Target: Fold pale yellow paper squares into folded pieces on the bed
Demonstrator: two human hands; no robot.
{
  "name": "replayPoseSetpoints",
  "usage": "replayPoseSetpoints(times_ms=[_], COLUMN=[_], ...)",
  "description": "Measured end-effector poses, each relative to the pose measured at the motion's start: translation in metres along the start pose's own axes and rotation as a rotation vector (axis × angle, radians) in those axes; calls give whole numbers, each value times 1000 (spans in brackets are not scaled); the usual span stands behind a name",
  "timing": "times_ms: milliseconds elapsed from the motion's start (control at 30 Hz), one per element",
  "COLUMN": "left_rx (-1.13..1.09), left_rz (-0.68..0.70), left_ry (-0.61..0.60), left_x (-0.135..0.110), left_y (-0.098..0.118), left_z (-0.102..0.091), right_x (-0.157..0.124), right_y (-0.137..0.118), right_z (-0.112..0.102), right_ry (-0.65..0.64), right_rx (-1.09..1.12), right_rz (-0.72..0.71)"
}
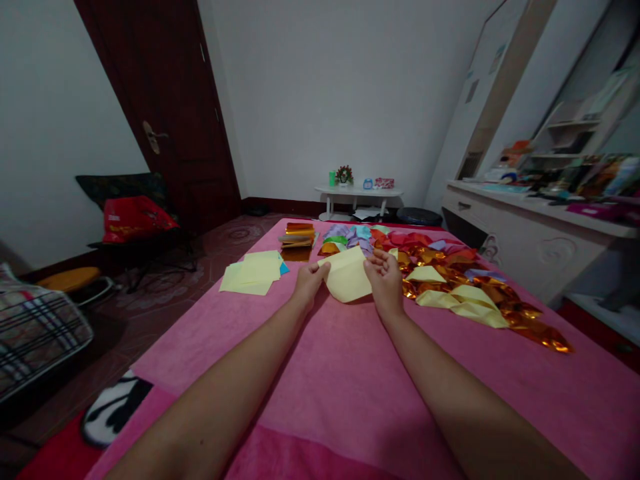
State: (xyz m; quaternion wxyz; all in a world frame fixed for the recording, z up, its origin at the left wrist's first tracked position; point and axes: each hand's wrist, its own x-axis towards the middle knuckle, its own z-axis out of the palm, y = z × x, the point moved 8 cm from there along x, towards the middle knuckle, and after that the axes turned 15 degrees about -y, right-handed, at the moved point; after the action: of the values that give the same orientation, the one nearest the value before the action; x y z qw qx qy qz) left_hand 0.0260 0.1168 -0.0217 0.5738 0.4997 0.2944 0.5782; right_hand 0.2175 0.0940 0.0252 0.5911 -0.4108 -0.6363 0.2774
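Between my two hands is a pale yellow sheet of paper (347,277), bent in a curve and held above the pink cloth. My left hand (309,283) pinches its left edge between thumb and fingers. At its right edge, my right hand (385,280) grips the sheet with the thumb in front, the other fingers partly curled. Left of my hands lies a loose pile of yellow sheets (253,272) with a blue corner (284,268) showing. Behind it stands a stack of shiny gold paper (297,241). Folded yellow pieces (465,303) lie to the right.
Folded gold foil pieces (530,320) and purple, red and green ones spread over the right of the pink cloth (345,373). A low white table (357,191) stands by the wall. A cluttered dresser (540,207) is at right, a chair with a red bag (137,219) at left.
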Motion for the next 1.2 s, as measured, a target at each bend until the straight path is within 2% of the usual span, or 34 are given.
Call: replayPoseSetpoints(times_ms=[167,367,567,700,1033,1200], left_rx=[58,132,129,96,95,142], left_rz=[24,117,129,146,112,95], left_ry=[-31,95,-88,-137,-83,-58], left_x=[0,-4,0,3,5,2], left_y=[1,10,12,11,6,8], left_z=[4,-12,6,11,1,2], right_x=[1,1,2,2,4,6], right_y=[0,8,20,19,14,20], right_z=[8,12,11,13,22,20], right_ry=[-105,-122,-104,-136,-289,-291], right_rx=[94,218,232,272,364,343], right_rz=[22,89,107,105,96,117])
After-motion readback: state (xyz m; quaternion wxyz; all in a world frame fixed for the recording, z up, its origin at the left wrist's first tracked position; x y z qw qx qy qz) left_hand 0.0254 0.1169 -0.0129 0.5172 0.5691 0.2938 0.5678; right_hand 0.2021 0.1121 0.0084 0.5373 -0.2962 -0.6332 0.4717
